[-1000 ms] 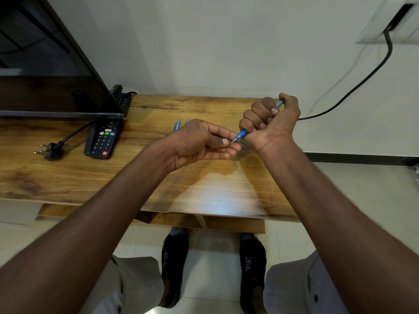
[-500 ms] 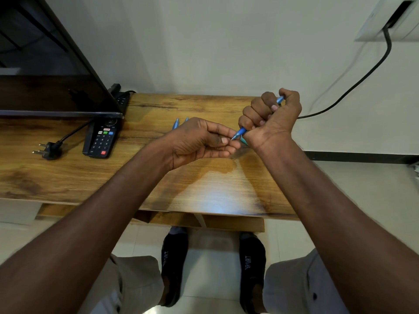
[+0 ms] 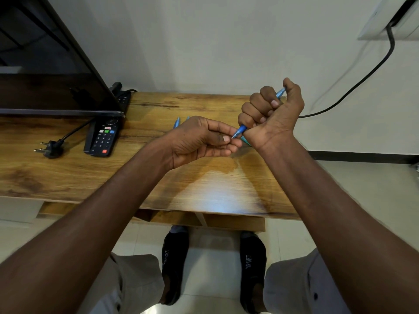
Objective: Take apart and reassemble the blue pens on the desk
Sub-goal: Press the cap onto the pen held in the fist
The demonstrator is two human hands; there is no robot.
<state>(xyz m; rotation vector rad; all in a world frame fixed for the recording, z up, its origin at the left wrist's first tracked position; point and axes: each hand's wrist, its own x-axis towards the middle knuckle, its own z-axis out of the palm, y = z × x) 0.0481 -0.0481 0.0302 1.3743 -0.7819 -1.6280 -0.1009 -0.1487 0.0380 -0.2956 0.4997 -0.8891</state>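
Even, soft indoor light. Bluish-white glare patch on table [image 3: 213, 196] near its front edge; faint hand shadows just behind it. Wide-angle bending at frame edges; focus sharp.

A wooden desk [image 3: 204, 189] with dark grain marks stands against the wall. On its left part a black remote [image 3: 103, 138] lies flat, buttons up, partly under the lower edge of a dark screen [image 3: 45, 64]. Just left of the remote lies a black plug [image 3: 51, 148] with its pins pointing left; its cable [image 3: 74, 132] runs toward the screen. At the back, behind the screen corner, lies a black power strip [image 3: 123, 98]. Near the middle, two blue pens [image 3: 176, 122] lie on the wood, mostly hidden. A light reflection shows near the front edge.
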